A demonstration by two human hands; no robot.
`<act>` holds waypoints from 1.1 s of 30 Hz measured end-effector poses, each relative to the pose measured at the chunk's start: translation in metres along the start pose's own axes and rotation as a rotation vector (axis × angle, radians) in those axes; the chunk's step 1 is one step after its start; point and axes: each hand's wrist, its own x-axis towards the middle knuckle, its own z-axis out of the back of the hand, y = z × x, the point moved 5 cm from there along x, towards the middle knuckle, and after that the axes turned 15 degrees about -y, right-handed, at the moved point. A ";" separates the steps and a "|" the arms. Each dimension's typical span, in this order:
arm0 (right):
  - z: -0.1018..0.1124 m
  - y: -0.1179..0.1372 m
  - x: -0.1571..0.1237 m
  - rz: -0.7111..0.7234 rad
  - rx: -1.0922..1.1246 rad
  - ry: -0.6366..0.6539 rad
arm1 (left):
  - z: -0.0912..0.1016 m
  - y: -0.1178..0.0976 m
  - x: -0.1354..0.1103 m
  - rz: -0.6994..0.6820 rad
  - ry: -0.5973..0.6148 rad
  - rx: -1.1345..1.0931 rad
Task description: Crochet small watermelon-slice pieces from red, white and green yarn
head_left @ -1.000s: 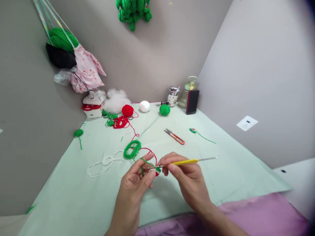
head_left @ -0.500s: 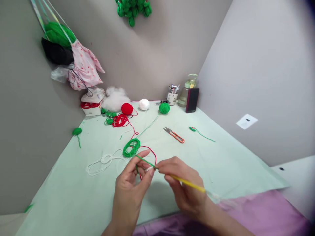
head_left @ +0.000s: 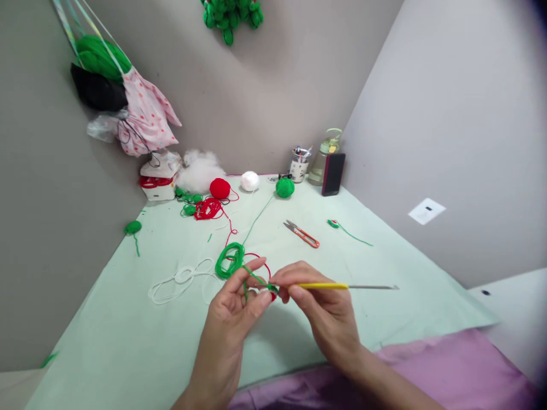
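Observation:
My left hand [head_left: 233,316] pinches a small crochet piece [head_left: 272,293] in green, red and white between thumb and fingers. Green yarn [head_left: 254,275] runs over its raised index finger to the piece. My right hand [head_left: 322,310] is closed around a crochet hook with a yellow grip [head_left: 325,286]; the far end points right, and the working tip is at the piece, mostly hidden by fingers. Just beyond my left hand lies a loose coil of green yarn [head_left: 229,261]. A red strand [head_left: 258,256] loops behind the fingers.
Orange-handled thread snips [head_left: 301,233] lie beyond my right hand. White cord [head_left: 171,287] is spread at left. Red [head_left: 220,188], white [head_left: 250,181] and green [head_left: 284,187] yarn balls sit at the back, near a phone [head_left: 333,174] and a bottle [head_left: 318,168]. A small green piece [head_left: 333,224] lies right.
The hook has swung from slanting down to the right to nearly level. My right hand has turned with it, and the crochet piece shows more between the fingers.

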 end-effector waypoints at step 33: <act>0.010 -0.004 -0.006 -0.141 0.146 -0.073 | 0.006 0.003 0.001 0.044 -0.015 0.057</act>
